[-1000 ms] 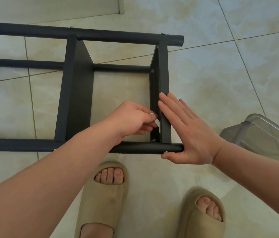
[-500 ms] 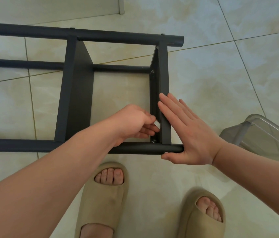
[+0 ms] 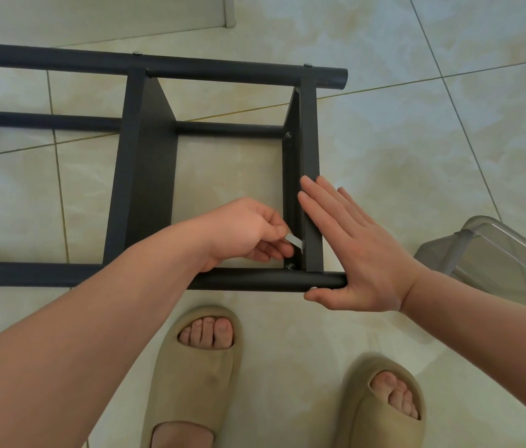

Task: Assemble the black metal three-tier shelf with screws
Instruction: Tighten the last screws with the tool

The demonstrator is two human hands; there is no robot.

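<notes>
The black shelf (image 3: 145,163) lies on its side on the floor (image 3: 384,140), likely to expose its corner joints. Right of it sits a clear tub (image 3: 494,253), contents unclear. The right hand (image 3: 355,253) presses flat, fingers straight, against the shelf's end tier (image 3: 310,140), apparently bracing it. The left hand (image 3: 242,234) pinches a small flat wrench (image 3: 294,241) at the near-corner screw (image 3: 290,266).

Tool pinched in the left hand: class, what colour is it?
Silver-grey; the tool in the left hand shows best in the head view.
</notes>
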